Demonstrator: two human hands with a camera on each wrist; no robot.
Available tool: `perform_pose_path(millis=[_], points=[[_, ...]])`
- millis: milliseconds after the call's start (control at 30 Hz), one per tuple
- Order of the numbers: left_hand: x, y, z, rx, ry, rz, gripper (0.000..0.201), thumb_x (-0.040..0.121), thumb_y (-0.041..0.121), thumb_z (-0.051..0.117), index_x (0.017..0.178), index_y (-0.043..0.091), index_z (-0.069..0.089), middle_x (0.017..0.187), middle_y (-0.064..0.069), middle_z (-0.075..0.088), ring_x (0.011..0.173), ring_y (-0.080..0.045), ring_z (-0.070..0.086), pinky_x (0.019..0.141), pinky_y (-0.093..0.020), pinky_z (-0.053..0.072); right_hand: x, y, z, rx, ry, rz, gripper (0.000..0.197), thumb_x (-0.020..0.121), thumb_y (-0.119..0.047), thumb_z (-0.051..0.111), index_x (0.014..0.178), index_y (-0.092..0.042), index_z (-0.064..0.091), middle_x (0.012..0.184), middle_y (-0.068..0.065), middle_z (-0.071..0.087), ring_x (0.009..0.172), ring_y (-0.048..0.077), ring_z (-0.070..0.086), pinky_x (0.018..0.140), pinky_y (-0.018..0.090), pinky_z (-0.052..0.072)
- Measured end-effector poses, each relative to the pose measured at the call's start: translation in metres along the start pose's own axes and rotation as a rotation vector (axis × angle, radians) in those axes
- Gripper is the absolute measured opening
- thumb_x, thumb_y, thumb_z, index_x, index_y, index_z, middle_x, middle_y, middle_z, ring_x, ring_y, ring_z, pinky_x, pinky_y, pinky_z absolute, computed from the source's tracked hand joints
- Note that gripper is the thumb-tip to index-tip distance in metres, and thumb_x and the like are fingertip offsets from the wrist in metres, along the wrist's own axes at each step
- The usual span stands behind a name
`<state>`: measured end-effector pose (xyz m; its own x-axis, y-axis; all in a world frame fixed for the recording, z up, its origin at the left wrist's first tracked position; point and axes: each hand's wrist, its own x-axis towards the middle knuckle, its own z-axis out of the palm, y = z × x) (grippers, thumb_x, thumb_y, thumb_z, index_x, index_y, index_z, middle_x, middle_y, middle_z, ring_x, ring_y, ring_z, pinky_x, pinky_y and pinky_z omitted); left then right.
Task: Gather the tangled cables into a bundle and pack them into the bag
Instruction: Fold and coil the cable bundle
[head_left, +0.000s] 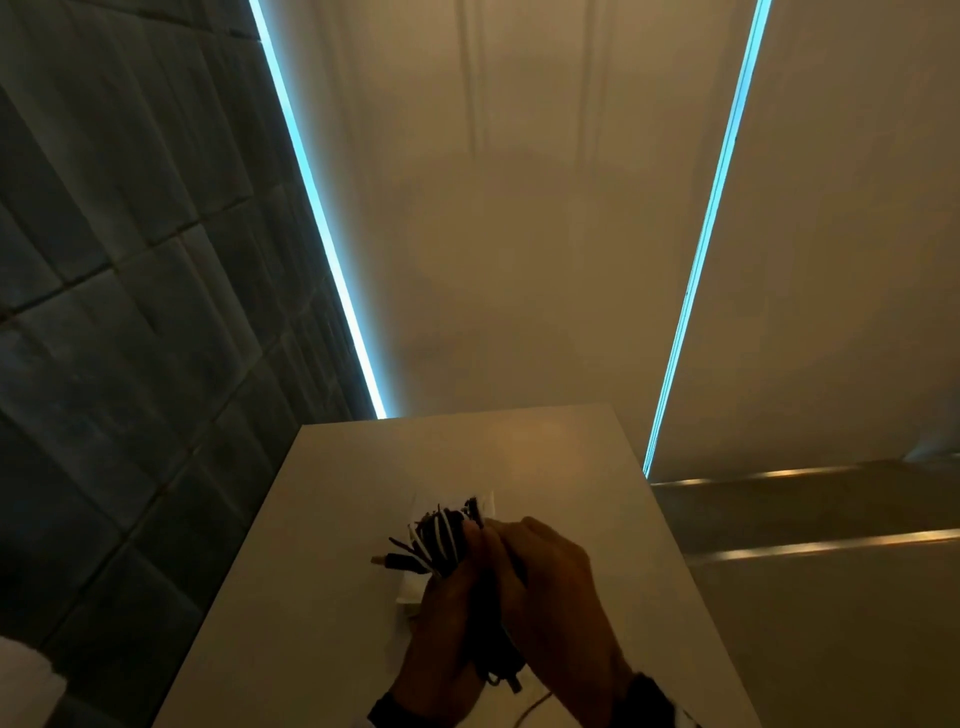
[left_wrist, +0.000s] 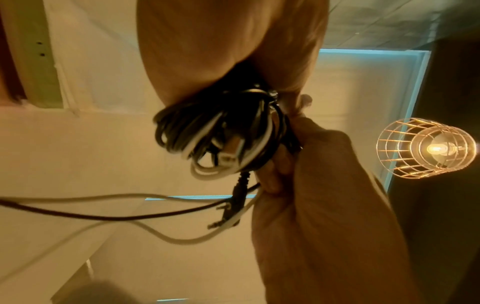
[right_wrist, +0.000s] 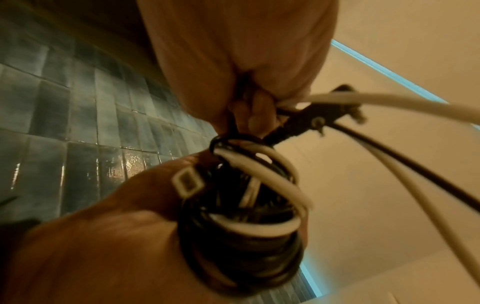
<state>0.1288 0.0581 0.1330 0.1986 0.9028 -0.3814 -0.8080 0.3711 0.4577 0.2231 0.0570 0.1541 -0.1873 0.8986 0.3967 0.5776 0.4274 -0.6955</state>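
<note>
Two hands clasp one cable bundle (head_left: 441, 540) above the near end of a white table (head_left: 322, 571) | left hand (head_left: 441, 618) wraps the black-and-white coil, fingers curled | right hand (head_left: 550, 587) curls round it from the right | loose ends (left_wrist: 103, 218) trail away | white bag-like sheet (head_left: 410, 587) beneath, unclear.

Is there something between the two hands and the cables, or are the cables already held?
Nothing visible stands between. The left hand and right hand both grip the cable bundle above the white table. Some loose ends trail free.
</note>
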Motion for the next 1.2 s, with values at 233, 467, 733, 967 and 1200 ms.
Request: perform_pose_path(millis=[233,467,733,967,1200], points=[[0.001,0.007,-0.01,0.114,0.12,-0.006,0.031,0.088,0.027,0.058,0.105,0.004,0.072,0.09,-0.015,0.07,0.089,-0.032,0.066,0.073,-0.042,0.051,-0.008,-0.008,0.003,-0.12,-0.359,-0.092,0.024,0.092,-0.011,0.048,0.115,-0.007,0.055,0.117,0.006,0.042,0.083,0.016,0.048,0.057,0.01,0.029],[0.012,0.038,-0.026,0.069,0.285,0.089,0.031,0.073,0.012,0.063,0.056,0.017,0.037,0.054,0.001,0.03,0.041,-0.016,0.038,0.043,-0.027,0.039,-0.015,-0.007,-0.019,0.038,-0.258,0.071,0.014,0.095,-0.03,0.054,0.089,-0.019,0.062,0.075,-0.012,0.061,0.069,0.005,0.056,0.064,0.024,0.044],[0.006,0.058,-0.012,0.134,0.102,0.139,0.036,0.065,0.013,0.068,0.047,0.02,0.037,0.046,0.003,0.031,0.041,-0.015,0.041,0.046,-0.026,0.038,-0.034,0.02,-0.029,0.828,-0.703,0.436,0.021,0.094,-0.023,0.059,0.104,-0.012,0.074,0.057,0.0,0.054,0.048,0.007,0.043,0.051,0.018,0.032],[-0.017,0.054,-0.001,0.319,-0.137,-0.165,0.032,0.065,-0.004,0.068,0.073,0.012,0.042,0.052,-0.002,0.029,0.04,-0.016,0.033,0.044,-0.027,0.04,0.009,0.064,-0.046,0.13,-0.914,0.4,0.029,0.093,-0.043,0.054,0.073,-0.026,0.067,0.061,-0.011,0.052,0.045,0.0,0.044,0.054,0.016,0.035],[-0.014,0.031,0.0,0.585,0.005,-0.022,0.048,0.051,-0.006,0.076,0.096,-0.005,0.061,0.073,-0.018,0.055,0.063,-0.033,0.057,0.064,-0.04,0.05,0.052,0.04,-0.052,0.033,-0.642,0.009,0.027,0.095,-0.027,0.054,0.079,-0.013,0.07,0.061,-0.015,0.056,0.057,-0.001,0.051,0.06,0.011,0.041]])
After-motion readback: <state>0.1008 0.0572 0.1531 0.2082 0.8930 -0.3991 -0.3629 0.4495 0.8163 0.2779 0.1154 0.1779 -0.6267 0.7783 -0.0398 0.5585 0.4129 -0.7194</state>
